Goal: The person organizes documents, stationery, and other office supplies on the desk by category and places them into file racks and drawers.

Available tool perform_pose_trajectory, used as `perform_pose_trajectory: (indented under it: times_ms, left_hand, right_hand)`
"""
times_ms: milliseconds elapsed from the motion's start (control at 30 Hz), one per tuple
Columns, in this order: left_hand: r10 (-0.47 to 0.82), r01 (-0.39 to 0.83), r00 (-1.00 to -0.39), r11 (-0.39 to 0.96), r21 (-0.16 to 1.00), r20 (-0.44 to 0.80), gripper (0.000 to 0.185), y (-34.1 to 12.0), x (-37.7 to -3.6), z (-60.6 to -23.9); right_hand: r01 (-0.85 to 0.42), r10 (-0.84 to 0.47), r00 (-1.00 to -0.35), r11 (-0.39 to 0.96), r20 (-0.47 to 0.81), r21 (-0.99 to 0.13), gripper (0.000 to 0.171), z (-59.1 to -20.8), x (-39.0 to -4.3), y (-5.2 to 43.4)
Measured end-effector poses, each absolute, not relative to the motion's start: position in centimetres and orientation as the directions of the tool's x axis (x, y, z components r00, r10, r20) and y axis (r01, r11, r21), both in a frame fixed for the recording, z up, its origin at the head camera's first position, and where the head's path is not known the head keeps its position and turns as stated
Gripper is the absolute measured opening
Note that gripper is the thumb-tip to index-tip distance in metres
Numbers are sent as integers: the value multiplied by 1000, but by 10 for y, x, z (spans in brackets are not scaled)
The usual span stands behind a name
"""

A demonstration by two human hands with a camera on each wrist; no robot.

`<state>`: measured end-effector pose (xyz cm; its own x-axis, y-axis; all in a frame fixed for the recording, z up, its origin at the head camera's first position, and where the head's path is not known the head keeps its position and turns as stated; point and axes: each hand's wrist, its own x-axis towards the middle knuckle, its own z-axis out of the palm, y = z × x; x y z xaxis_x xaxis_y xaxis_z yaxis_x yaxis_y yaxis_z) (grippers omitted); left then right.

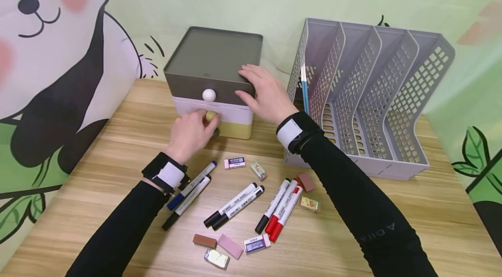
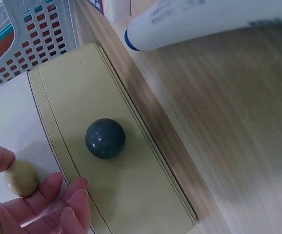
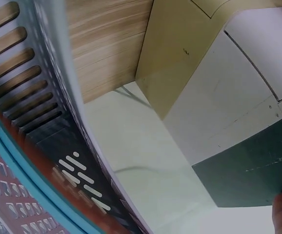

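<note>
A small three-tier drawer box (image 1: 213, 55) has a dark grey top, a white middle and a yellow bottom tier. My left hand (image 1: 188, 133) pinches the round yellowish knob (image 2: 21, 178) on the white middle drawer (image 2: 9, 112) between thumb and fingers. Below it, a dark knob (image 2: 105, 138) sits on the yellow bottom drawer (image 2: 131, 195). At the box's right front corner, my right hand (image 1: 270, 94) rests with its fingers on the dark top and its thumb against the front, right of the white knob (image 1: 209, 95).
A grey file rack (image 1: 357, 161) stands to the right, with thin blue-edged items (image 1: 304, 89) in its left slot. Several markers (image 1: 235, 205) and erasers (image 1: 256, 243) lie on the wooden table (image 1: 137, 246) in front. Two markers (image 1: 188, 203) lie near the left wrist.
</note>
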<state>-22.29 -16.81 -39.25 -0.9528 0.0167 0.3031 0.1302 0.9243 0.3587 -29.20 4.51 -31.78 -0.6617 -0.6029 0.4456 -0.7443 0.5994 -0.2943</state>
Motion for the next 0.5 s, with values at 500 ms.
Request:
perform_pose_trajectory:
  times_ms: [500]
  left_hand:
    - [97,216,-931,923,318,351,47,-174,-186,-392]
  right_hand:
    - [-730,-601,-679,612,422,-302,50,-315,-291,44]
